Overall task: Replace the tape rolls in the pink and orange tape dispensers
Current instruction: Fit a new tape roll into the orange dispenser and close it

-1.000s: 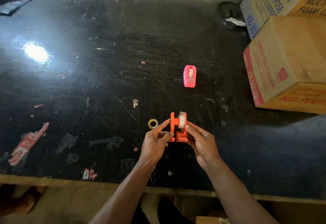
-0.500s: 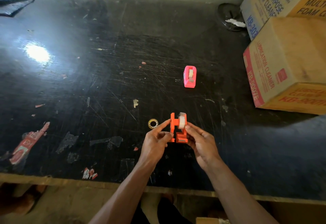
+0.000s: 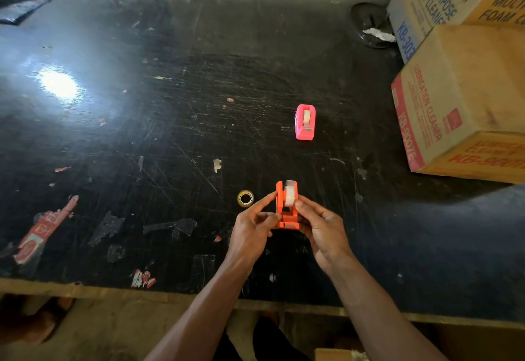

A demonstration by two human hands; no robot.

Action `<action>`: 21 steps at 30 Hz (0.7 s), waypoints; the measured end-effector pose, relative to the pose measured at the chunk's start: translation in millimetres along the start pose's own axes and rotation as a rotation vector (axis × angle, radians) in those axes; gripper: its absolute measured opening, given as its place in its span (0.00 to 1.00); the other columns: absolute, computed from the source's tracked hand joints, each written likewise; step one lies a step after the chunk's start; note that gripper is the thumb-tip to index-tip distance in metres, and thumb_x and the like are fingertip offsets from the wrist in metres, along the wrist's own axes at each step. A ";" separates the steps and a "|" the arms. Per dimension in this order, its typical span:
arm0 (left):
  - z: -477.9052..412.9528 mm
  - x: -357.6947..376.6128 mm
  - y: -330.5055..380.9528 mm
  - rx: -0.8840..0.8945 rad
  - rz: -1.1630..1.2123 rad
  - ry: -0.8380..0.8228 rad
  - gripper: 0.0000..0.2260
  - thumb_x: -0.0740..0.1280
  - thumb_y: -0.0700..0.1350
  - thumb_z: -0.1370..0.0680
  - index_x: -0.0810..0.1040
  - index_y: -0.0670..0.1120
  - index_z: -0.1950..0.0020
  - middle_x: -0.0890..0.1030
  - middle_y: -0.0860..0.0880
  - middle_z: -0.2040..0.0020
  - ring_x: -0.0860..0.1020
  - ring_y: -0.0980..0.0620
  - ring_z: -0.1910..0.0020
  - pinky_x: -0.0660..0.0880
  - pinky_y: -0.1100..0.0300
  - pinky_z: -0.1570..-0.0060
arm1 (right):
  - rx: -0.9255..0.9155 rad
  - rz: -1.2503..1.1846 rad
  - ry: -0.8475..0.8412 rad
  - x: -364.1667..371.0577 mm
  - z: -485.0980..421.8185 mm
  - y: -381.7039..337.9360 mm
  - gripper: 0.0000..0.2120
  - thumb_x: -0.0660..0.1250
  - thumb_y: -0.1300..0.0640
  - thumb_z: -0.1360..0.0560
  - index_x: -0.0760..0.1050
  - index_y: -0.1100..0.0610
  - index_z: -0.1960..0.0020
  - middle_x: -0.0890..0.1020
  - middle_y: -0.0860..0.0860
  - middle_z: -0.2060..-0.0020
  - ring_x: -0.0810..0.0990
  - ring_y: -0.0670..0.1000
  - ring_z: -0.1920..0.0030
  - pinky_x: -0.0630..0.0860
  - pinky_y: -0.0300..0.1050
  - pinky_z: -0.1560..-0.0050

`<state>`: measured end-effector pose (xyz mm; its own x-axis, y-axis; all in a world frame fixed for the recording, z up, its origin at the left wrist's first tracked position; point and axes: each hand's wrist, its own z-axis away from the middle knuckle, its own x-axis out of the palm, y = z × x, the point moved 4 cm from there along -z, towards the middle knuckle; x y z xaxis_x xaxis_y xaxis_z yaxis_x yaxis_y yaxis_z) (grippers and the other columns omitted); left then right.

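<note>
I hold the orange tape dispenser [image 3: 286, 212] upright above the near part of the black table [image 3: 170, 133]. My left hand [image 3: 252, 227] pinches its left side. My right hand [image 3: 321, 227] grips its right side, the thumb resting on the white tape roll [image 3: 290, 194] seated in its top. The pink tape dispenser [image 3: 305, 122] stands farther back on the table with a tape roll inside it. A small, nearly used-up tape roll [image 3: 245, 198] lies flat on the table just left of my left hand.
Two stacked cardboard boxes [image 3: 466, 99] fill the right side of the table. A dark round object [image 3: 369, 28] with white paper sits at the back beside them. Torn stickers and tape scraps dot the scratched surface. The table's front edge [image 3: 142, 292] runs below my wrists.
My right thumb has slid up onto the white roll in the orange dispenser. Otherwise the hands and dispenser stay where they were.
</note>
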<state>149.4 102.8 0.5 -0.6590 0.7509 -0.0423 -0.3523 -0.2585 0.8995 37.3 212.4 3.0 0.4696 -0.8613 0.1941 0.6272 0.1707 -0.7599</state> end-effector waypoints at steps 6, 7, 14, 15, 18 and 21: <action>-2.4 0.4 -2.9 0.002 0.018 0.006 0.20 0.66 0.41 0.17 0.75 0.57 0.26 0.88 0.49 0.53 0.83 0.55 0.55 0.79 0.51 0.48 | -0.004 -0.004 -0.011 1.0 -1.4 -0.1 0.11 0.70 0.60 0.21 0.83 0.56 0.39 0.89 0.55 0.50 0.89 0.50 0.50 0.81 0.47 0.49; -2.5 0.4 -3.2 0.005 0.021 0.008 0.20 0.66 0.41 0.17 0.75 0.57 0.27 0.88 0.49 0.53 0.83 0.55 0.56 0.78 0.52 0.49 | -0.002 -0.007 -0.014 1.5 -1.9 0.1 0.12 0.70 0.60 0.21 0.83 0.57 0.38 0.89 0.55 0.50 0.89 0.51 0.50 0.81 0.48 0.49; -2.5 2.0 -3.8 0.009 0.044 0.017 0.19 0.66 0.39 0.17 0.76 0.55 0.29 0.88 0.55 0.57 0.83 0.62 0.61 0.78 0.58 0.53 | 0.014 -0.015 -0.022 2.5 -2.7 3.5 0.11 0.69 0.60 0.20 0.83 0.55 0.40 0.89 0.52 0.52 0.89 0.47 0.52 0.81 0.42 0.54; -2.3 2.0 -4.8 0.008 0.046 0.017 0.19 0.66 0.39 0.17 0.76 0.54 0.28 0.88 0.56 0.57 0.83 0.63 0.60 0.78 0.59 0.52 | 0.015 -0.013 -0.022 2.4 -2.7 4.0 0.11 0.69 0.60 0.20 0.83 0.55 0.39 0.89 0.51 0.52 0.89 0.47 0.52 0.81 0.41 0.55; -3.2 2.8 -9.4 0.002 0.036 0.019 0.19 0.66 0.39 0.17 0.76 0.52 0.27 0.88 0.58 0.57 0.84 0.64 0.59 0.77 0.59 0.51 | 0.017 -0.004 -0.016 0.8 -3.5 6.0 0.11 0.69 0.60 0.20 0.82 0.56 0.39 0.89 0.52 0.51 0.89 0.47 0.52 0.81 0.42 0.54; -4.5 3.0 -12.3 0.006 0.019 0.026 0.19 0.66 0.39 0.17 0.75 0.51 0.26 0.88 0.58 0.56 0.84 0.64 0.57 0.77 0.58 0.49 | 0.022 0.005 0.001 0.0 -4.9 8.5 0.11 0.69 0.60 0.20 0.83 0.55 0.39 0.89 0.51 0.52 0.89 0.47 0.52 0.81 0.42 0.54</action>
<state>148.7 105.5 -12.7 -0.6826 0.7299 -0.0366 -0.3359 -0.2690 0.9027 39.6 211.5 -6.5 0.4724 -0.8608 0.1893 0.6384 0.1861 -0.7469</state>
